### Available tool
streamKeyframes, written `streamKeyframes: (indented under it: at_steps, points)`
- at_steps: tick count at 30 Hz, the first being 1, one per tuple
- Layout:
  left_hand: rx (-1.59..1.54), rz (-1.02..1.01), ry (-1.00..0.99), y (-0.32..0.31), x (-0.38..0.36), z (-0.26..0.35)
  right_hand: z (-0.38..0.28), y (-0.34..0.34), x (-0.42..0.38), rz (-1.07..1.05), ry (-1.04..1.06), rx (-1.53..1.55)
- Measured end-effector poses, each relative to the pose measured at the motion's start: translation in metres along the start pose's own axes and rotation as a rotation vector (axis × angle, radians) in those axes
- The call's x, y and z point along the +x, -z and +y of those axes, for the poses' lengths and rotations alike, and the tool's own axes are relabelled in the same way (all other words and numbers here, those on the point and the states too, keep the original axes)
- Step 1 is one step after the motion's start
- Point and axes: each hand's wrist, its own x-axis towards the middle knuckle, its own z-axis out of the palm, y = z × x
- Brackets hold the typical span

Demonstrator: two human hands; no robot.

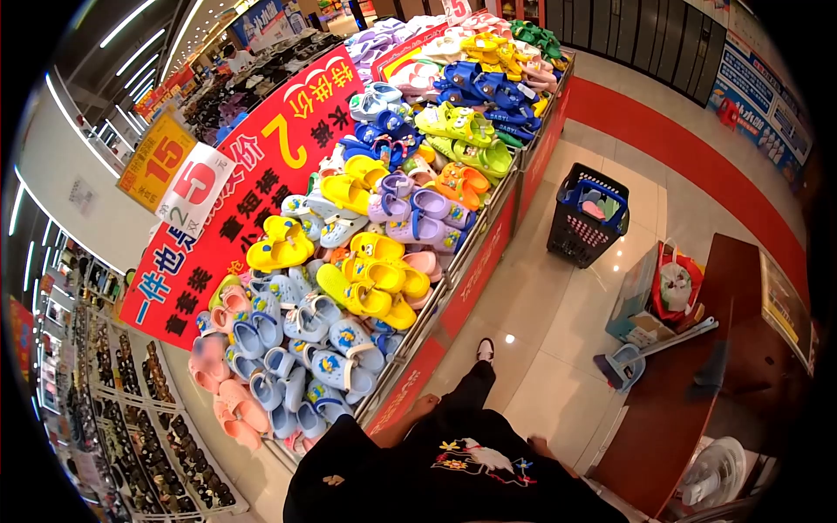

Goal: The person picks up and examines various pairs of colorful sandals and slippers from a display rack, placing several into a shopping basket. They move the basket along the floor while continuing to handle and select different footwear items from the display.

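Note:
My left hand hangs low beside the front panel of a shoe display, nearest to the pale blue clogs. My right hand hangs by my other side, partly hidden by my black shirt. Both hands look small from here, and their finger positions do not show clearly. Piled on the display are yellow clogs, purple clogs, pink clogs, dark blue slippers and green clogs.
A black shopping basket with items inside stands on the tiled floor ahead. To the right are a dustpan, a cardboard box and a dark red desk. Red sale signs back the pile; racks line the left.

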Motion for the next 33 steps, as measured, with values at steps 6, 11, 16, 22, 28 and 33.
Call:
streamKeyframes:
  at_steps: [6, 11, 16, 22, 28, 33]
  points:
    - [0.052, -0.262, 0.061, -0.012, 0.063, 0.021, 0.025, -0.001, -0.013, 0.088, -0.422, 0.412]
    - [0.12, -0.359, 0.141, -0.021, 0.121, 0.067, 0.1, 0.036, 0.035, 0.184, -0.329, 0.341]
    - [0.4, -0.373, -0.246, -0.032, 0.232, 0.164, 0.084, 0.25, 0.125, 0.222, -0.529, 0.654]
    - [-0.14, -0.107, -0.162, -0.004, 0.309, 0.306, 0.081, 0.415, 0.242, 0.621, -0.398, 1.16]
    - [-0.236, -0.104, -0.113, -0.006, 0.332, 0.315, 0.041, 0.578, 0.302, 0.97, -0.125, 0.667]
    - [-0.28, -0.38, -0.051, -0.022, 0.34, 0.188, 0.068, 0.682, 0.349, 1.13, -0.116, 0.405]
